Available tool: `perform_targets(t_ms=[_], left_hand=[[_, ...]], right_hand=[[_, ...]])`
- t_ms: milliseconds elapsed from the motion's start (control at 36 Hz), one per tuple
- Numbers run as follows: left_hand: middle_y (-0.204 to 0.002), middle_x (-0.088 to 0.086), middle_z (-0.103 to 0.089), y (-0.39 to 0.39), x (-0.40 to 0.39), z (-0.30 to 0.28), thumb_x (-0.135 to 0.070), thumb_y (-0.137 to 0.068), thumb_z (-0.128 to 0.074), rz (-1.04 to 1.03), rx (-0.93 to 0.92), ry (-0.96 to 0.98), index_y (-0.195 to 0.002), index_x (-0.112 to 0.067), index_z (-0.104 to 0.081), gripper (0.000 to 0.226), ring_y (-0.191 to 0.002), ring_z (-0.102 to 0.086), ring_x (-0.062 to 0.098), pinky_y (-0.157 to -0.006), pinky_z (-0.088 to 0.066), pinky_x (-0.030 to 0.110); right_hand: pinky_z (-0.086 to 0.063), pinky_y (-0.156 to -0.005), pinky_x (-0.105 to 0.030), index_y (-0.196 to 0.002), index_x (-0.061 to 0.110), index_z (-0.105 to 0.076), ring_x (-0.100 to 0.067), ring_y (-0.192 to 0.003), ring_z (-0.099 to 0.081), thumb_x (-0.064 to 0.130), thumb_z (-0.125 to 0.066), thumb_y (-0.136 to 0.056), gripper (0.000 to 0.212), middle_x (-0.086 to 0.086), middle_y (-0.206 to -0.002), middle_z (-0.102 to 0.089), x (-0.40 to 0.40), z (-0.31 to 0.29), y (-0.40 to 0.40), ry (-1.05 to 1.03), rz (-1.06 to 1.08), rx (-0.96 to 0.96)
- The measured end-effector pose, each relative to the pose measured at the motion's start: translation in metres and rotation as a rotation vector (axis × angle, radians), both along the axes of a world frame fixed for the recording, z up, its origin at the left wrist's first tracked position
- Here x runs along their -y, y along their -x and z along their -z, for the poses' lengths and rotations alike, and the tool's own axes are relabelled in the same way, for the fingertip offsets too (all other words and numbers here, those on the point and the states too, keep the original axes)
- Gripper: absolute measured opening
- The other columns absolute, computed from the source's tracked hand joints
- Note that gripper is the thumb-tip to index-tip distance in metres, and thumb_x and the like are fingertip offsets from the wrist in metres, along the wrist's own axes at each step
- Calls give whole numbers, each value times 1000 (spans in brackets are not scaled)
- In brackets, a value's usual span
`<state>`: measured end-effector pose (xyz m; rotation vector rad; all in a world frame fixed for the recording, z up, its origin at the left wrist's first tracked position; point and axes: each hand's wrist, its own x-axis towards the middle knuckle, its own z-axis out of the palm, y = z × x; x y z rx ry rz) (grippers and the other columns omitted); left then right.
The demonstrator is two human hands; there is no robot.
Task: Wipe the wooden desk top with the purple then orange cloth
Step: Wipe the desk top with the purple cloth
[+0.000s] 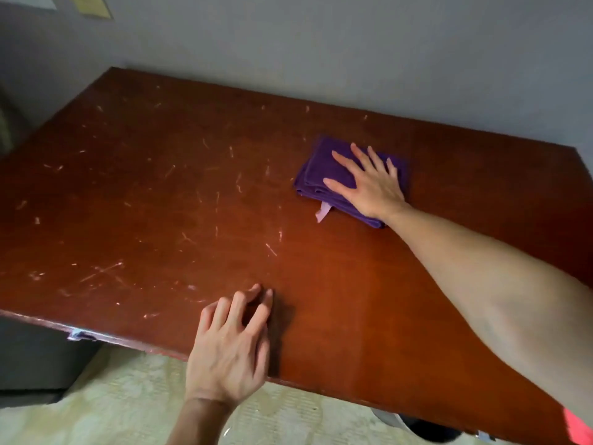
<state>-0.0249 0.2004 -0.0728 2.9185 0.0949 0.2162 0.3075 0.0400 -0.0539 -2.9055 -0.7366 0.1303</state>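
A folded purple cloth (321, 176) lies on the reddish-brown wooden desk top (160, 194), right of centre and toward the back. My right hand (369, 184) presses flat on the cloth with its fingers spread and straight. A pale tag sticks out from the cloth's near edge. My left hand (234, 345) rests at the desk's front edge with its fingers loosely bent, fingertips touching the wood and holding nothing. The left half of the desk top is covered in pale scratches and marks. No orange cloth is in view.
A grey wall (353, 53) runs along the back of the desk. Pale patterned flooring (112, 406) shows below the front edge. A dark cabinet (35, 354) stands under the desk at the left. A dark round object (426, 428) sits under the desk at the right.
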Motion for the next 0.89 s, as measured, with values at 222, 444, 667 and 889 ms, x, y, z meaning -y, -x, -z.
perform_targets(t_ms=[222,444,667,889], left_hand=[[-128,10,-59,-2,-2,4,-38,-80,-48,-2,-51,46,-136,-18,-58,61,-87,-48,26,-77,-39,40],[-129,11,-59,-2,-1,1,-34,-83,-46,-16,-26,43,-135,-17,-60,57,-90,-55,28,-80,-41,43],[-126,11,-59,-2,1,-3,-34,-85,-42,-31,-31,-2,-134,-15,-60,56,-87,-51,27,-77,-40,41],[-121,14,-53,1,8,-2,-39,-96,-44,-123,113,47,-122,-9,-59,42,-93,-53,33,-80,-43,45]], right_hand=[[-4,-126,-56,-159,52,-14,-23,-159,-4,90,-20,-87,82,7,-173,-8,-12,-2,-103,4,-21,-9],[-2,-126,-58,-161,48,-9,-27,-159,-2,91,-12,-87,86,4,-174,-4,-17,-1,-138,41,-68,-1],[-1,-125,-60,-161,50,-9,-30,-159,3,83,-19,-93,76,6,-174,-1,-7,8,-76,43,-151,10],[-4,-124,-62,-162,47,-8,-34,-159,3,83,-10,-86,84,4,-174,-2,-26,11,92,33,-225,22]])
